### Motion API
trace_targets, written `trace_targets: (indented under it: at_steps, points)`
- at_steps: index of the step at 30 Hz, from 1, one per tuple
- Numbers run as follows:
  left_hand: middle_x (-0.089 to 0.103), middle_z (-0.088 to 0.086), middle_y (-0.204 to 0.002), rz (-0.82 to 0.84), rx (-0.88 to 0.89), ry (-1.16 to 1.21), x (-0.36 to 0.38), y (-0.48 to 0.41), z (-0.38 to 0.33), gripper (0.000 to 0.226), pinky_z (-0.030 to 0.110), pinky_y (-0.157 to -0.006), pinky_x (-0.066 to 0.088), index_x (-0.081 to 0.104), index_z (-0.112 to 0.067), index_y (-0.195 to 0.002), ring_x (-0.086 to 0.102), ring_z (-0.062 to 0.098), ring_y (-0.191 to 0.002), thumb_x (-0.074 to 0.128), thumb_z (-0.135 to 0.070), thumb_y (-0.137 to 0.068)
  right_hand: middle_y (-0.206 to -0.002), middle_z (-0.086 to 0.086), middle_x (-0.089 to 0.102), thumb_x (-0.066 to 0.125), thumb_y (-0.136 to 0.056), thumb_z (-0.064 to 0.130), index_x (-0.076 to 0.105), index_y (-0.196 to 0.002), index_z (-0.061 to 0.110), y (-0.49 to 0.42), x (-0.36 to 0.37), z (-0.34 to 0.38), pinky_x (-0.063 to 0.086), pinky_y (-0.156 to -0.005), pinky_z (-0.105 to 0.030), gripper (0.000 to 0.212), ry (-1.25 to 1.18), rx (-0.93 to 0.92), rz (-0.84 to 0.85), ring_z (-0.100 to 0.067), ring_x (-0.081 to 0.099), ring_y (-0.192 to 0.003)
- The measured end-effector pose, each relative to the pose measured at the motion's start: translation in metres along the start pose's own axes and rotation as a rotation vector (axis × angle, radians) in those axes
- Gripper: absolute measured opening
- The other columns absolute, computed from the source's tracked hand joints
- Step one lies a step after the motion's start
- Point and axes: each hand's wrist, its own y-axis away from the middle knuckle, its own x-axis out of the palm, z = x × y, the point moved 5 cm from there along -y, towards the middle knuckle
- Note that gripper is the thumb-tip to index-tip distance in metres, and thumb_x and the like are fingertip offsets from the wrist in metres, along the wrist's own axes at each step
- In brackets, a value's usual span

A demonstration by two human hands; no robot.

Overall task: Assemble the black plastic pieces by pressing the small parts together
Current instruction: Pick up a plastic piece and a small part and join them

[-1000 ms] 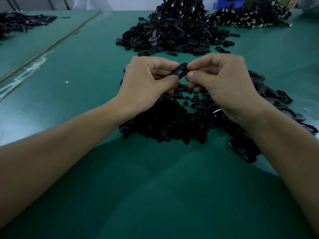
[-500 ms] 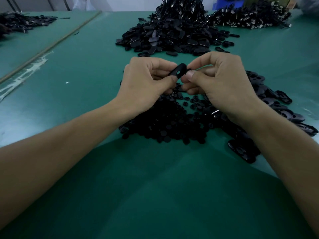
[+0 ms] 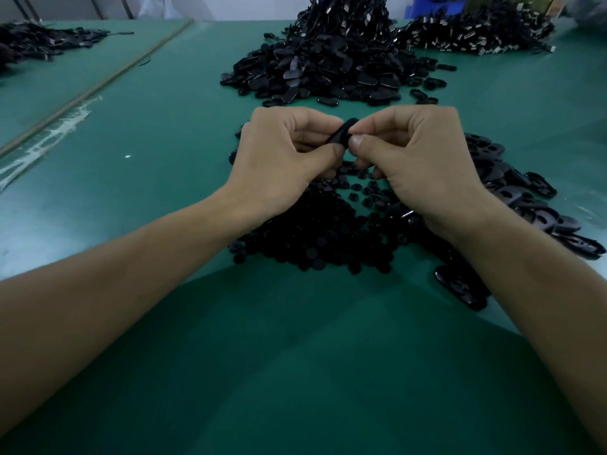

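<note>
The table [image 3: 164,323] is plain dark green, with whitish streaks [image 3: 42,146] at left. The piece [image 3: 340,134] at centre is black. The discs [image 3: 312,231] below it are matt black and the ovals [image 3: 525,198] at right glossy black. The heap [image 3: 315,73] at top centre is black. The pile [image 3: 473,34] at upper right is black flecked with silver, and the bin [image 3: 437,6] behind it is blue.

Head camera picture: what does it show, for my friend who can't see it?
A left hand and a right hand pinch one small black plastic piece between them above a green table. A pile of small round black parts lies under them, and a big heap of black oval pieces sits farther back.
</note>
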Motion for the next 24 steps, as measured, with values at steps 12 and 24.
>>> trace_targets:
  at_steps: [12, 24]
  points:
    - [0.078, 0.004, -0.089, 0.009, -0.019, 0.015, 0.002, 0.001, 0.001, 0.020, 0.027, -0.071, 0.061, 0.075, -0.009, -0.105, 0.076, 0.016, -0.079, 0.075, 0.000, -0.086, -0.071, 0.008, 0.071, 0.073, -0.090, 0.013, 0.074, -0.091, 0.019, 0.003, -0.003, 0.007, 0.048, -0.065, -0.012, 0.006, 0.135, -0.067, -0.019, -0.001, 0.068, -0.065]
    - [0.076, 0.004, -0.079, -0.025, -0.130, 0.205, 0.003, -0.001, 0.008, 0.011, 0.021, -0.065, 0.056, 0.074, -0.009, -0.094, 0.068, 0.011, -0.067, 0.066, -0.001, -0.094, -0.097, 0.001, 0.075, 0.065, -0.094, 0.011, 0.075, -0.114, 0.013, 0.016, 0.008, 0.026, 0.046, -0.081, -0.004, 0.023, 0.374, -0.286, -0.081, -0.004, 0.065, -0.087]
